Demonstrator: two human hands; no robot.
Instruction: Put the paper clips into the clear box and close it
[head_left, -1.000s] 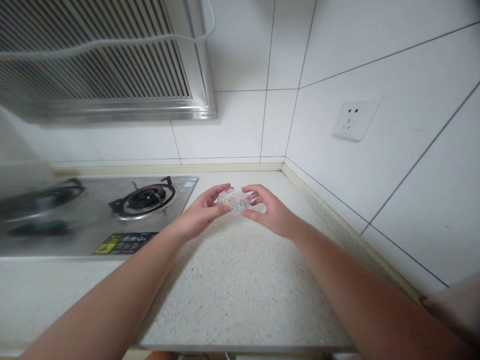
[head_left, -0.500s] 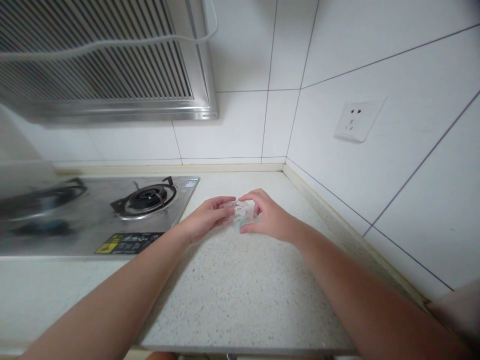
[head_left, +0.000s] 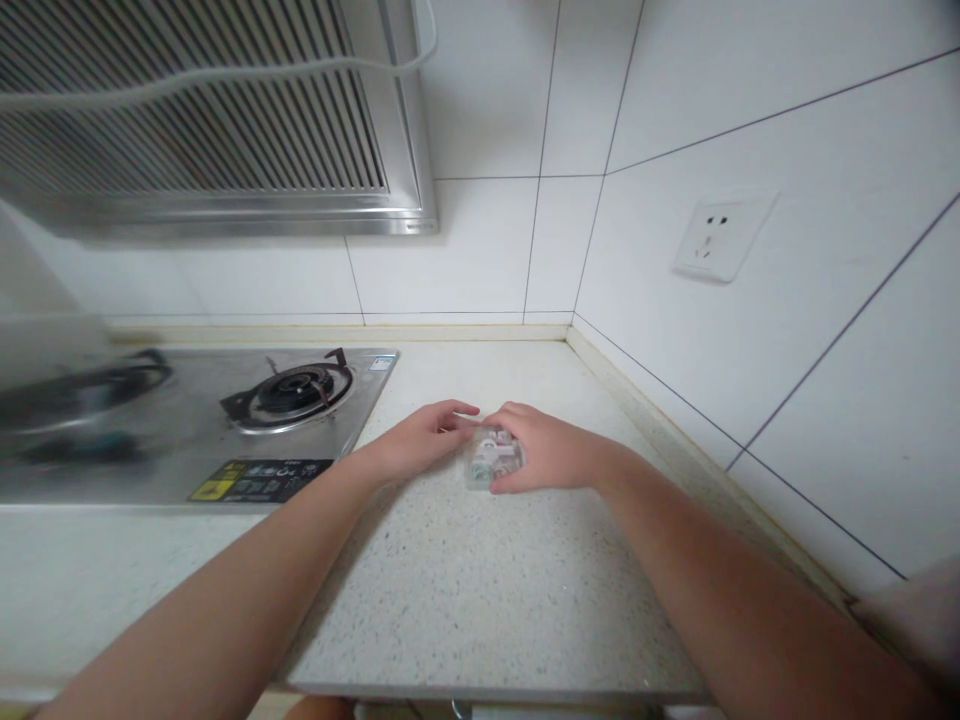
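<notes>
A small clear plastic box (head_left: 493, 457) with white, pinkish and pale green contents sits low over the speckled countertop (head_left: 480, 590); what the contents are is too blurred to tell. My right hand (head_left: 544, 448) is closed around its right side, thumb at the near edge and fingers at the far edge. Just left of the box is my left hand (head_left: 424, 437), its fingers stretched out and apart from the thumb. Its fingertips come close to the box's upper left corner, and whether they touch it I cannot tell.
A steel gas hob (head_left: 180, 430) with a black burner (head_left: 296, 390) lies to the left. Above it hangs a range hood (head_left: 300, 215) with a white cable (head_left: 247, 75) across it. A wall socket (head_left: 724, 237) is on the right tiled wall. The counter's front edge (head_left: 487, 690) is near me.
The box has come slightly nearer to me and lies flatter in my right hand. My left fingers, on the box before, have drawn back to its left side.
</notes>
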